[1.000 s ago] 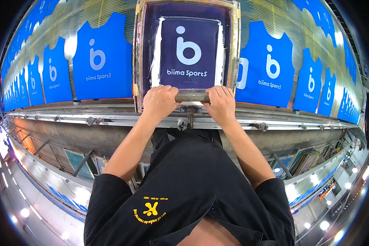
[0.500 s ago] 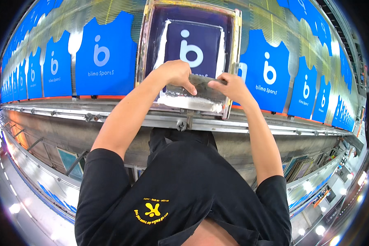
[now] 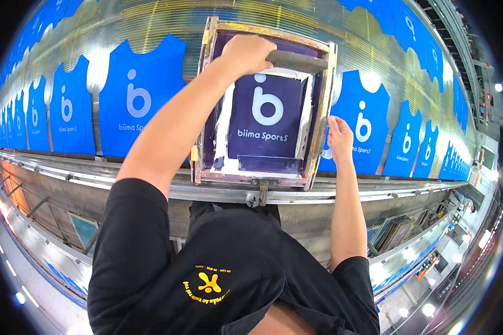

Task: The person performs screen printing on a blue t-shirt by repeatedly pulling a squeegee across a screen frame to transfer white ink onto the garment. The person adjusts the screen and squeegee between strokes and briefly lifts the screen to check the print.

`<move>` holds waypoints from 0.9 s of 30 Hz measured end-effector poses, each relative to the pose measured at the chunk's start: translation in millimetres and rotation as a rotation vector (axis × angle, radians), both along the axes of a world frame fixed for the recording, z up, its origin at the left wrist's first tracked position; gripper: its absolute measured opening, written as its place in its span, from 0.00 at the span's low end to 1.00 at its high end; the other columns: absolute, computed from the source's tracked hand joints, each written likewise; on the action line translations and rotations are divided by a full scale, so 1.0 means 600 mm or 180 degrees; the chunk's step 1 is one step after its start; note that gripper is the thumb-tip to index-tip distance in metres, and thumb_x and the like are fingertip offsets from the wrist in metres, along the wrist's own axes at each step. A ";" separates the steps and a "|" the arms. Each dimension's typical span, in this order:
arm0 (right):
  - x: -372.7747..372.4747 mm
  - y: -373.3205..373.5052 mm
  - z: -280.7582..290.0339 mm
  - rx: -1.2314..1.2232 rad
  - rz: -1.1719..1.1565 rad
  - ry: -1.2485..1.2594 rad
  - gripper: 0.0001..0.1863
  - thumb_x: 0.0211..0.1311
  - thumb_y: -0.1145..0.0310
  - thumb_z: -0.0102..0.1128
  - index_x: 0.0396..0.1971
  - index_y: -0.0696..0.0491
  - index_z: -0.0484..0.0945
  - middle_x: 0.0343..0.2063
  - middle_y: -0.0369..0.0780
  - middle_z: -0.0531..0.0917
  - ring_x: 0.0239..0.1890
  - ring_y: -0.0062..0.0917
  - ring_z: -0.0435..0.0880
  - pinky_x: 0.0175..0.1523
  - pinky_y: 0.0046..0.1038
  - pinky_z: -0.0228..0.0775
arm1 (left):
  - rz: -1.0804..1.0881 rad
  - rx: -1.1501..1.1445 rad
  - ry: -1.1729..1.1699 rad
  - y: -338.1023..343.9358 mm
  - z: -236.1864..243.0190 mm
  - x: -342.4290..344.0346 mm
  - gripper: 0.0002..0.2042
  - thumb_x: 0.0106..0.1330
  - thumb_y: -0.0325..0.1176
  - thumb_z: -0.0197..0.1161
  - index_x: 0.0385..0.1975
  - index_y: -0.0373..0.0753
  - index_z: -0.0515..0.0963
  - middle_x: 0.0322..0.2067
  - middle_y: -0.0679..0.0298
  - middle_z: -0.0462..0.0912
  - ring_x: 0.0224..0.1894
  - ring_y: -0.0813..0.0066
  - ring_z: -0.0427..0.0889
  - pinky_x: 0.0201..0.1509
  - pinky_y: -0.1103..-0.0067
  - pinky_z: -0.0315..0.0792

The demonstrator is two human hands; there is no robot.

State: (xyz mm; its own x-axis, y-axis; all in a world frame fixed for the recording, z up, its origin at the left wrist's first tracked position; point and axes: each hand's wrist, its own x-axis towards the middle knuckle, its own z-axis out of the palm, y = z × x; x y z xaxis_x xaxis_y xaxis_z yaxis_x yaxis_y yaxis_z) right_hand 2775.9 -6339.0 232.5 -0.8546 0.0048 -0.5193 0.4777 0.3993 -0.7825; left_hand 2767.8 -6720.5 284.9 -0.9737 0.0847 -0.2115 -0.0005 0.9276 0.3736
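Observation:
A screen-printing frame (image 3: pixel 331 84) lies over the long table, its dark mesh showing a white rounded emblem with lettering. White ink streaks run along the mesh's sides and far end. My left hand (image 3: pixel 248 54) grips a grey squeegee (image 3: pixel 299 61) at the screen's far end; the blade stretches rightward from my fingers. At the right side of the frame, my right hand (image 3: pixel 340 135) is closed with curled fingers and the thumb against the frame's edge. Blue printed jersey pieces flank the screen, one on the left (image 3: pixel 142 95) and one on the right (image 3: pixel 366 117).
A metal rail (image 3: pixel 218 192) with a clamp knob (image 3: pixel 253 199) runs along the table's near edge. More blue pieces line the table both ways. Flat frames (image 3: pixel 397 234) are stacked below a second table at the lower right.
The squeegee has gone from the screen's near end to its far end in my left hand. My right hand has let go of it and moved to the frame's right side.

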 end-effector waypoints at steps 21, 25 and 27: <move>0.073 -0.132 0.045 0.0179 -0.0005 0.1606 0.21 0.75 0.56 0.67 0.50 0.62 0.87 0.43 0.44 0.90 0.46 0.27 0.86 0.56 0.30 0.76 | 0.0403 0.0469 0.0938 0.096 -0.001 0.571 0.29 0.48 0.28 0.77 0.55 0.44 0.82 0.55 0.67 0.85 0.58 0.63 0.83 0.60 0.66 0.75; 0.171 -0.301 -0.019 -0.0078 0.0065 0.1843 0.17 0.76 0.58 0.66 0.46 0.59 0.87 0.38 0.40 0.89 0.41 0.23 0.85 0.50 0.28 0.76 | 0.0665 0.0355 0.0877 -0.064 -0.001 0.633 0.25 0.47 0.26 0.74 0.50 0.43 0.85 0.51 0.65 0.89 0.57 0.63 0.85 0.58 0.65 0.76; 0.225 -0.380 -0.048 -0.0173 -0.0001 0.1633 0.16 0.76 0.59 0.66 0.45 0.59 0.86 0.35 0.38 0.88 0.37 0.20 0.83 0.46 0.27 0.76 | 0.0671 0.0257 0.0729 -0.146 -0.001 0.663 0.25 0.46 0.26 0.73 0.49 0.44 0.86 0.50 0.66 0.89 0.55 0.63 0.85 0.57 0.66 0.76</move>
